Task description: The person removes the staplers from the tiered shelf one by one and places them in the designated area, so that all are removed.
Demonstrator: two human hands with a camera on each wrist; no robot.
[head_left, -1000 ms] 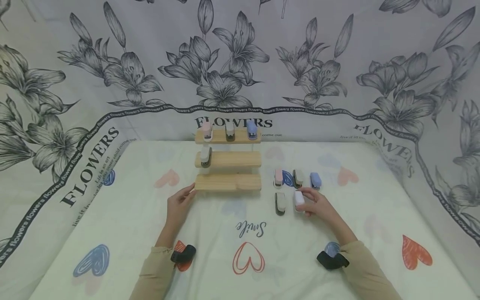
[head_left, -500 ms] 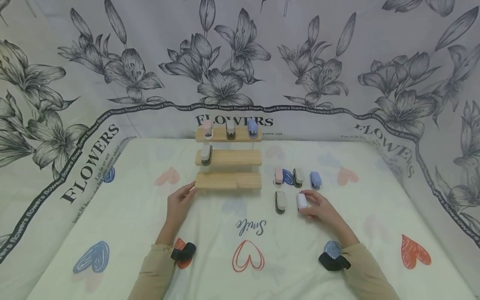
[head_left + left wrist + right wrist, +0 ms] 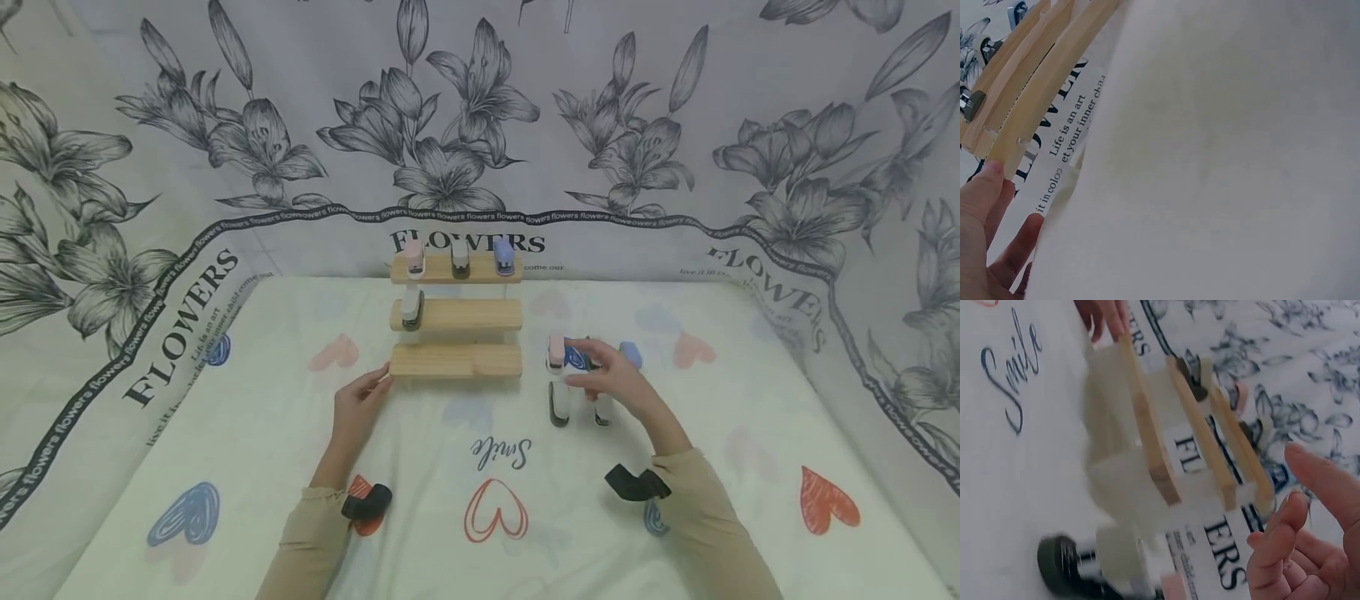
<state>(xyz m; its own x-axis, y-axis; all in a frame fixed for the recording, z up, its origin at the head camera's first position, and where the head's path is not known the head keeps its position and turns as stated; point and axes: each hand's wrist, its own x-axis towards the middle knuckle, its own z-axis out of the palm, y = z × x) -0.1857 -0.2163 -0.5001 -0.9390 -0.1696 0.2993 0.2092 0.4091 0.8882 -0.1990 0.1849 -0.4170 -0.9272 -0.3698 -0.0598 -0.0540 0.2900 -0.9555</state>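
My left hand [image 3: 362, 408] pinches the left end of the lowest plank of a three-tier wooden display rack [image 3: 442, 361]; its thumb [image 3: 992, 172] lies on the plank end. My right hand [image 3: 611, 375] reaches over the small staplers right of the rack, index fingertip close to a pink mini stapler [image 3: 556, 352]. Nothing shows between its fingers in the right wrist view. A grey-beige mini stapler [image 3: 558, 404] stands just below the pink one. The right hand partly covers a white mini stapler [image 3: 602, 413], a blue mini stapler [image 3: 632, 355] and another behind its fingers.
On the top plank stand a pink stapler [image 3: 415, 257], a grey one [image 3: 460, 260] and a blue one [image 3: 504, 257]. A whitish stapler [image 3: 412, 308] sits at the middle plank's left end. Floral cloth [image 3: 450, 108] hangs behind the rack.
My right hand has let go of the white mini stapler and moved up and left to the pink one. The white stapler stays on the cloth. My left hand has not moved.
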